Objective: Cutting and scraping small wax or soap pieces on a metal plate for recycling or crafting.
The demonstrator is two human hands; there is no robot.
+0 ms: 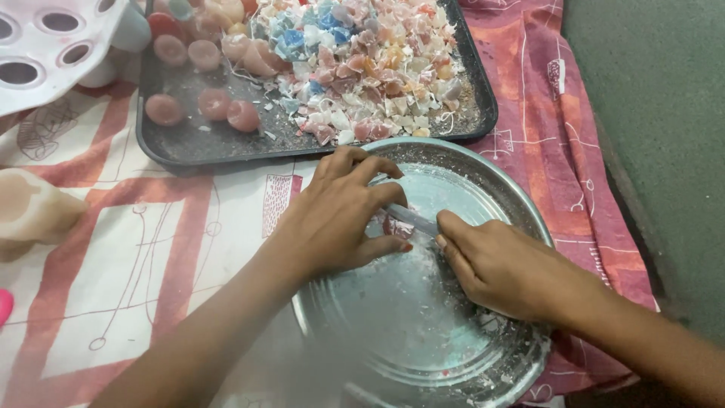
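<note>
Over the round steel plate [483, 189], our left hand [336, 219] pins a pink wax piece [394, 225] under bent fingers while our right hand [495, 264], closed on a knife [411, 217], cuts it; we judge the work well along, with a heap of chips [370, 68] on the dark tray [181, 143] and several pink wax rounds [215, 102] still whole.

A single head-worn camera looks steeply down from close above the work surface, over a patterned cloth [151, 249]. The round metal plate [521, 204] fills the lower middle, both forearms entering from the bottom edge. A dark tray [189, 147] crosses the top edge, cut off by the frame. No second view shares the scene.
</note>
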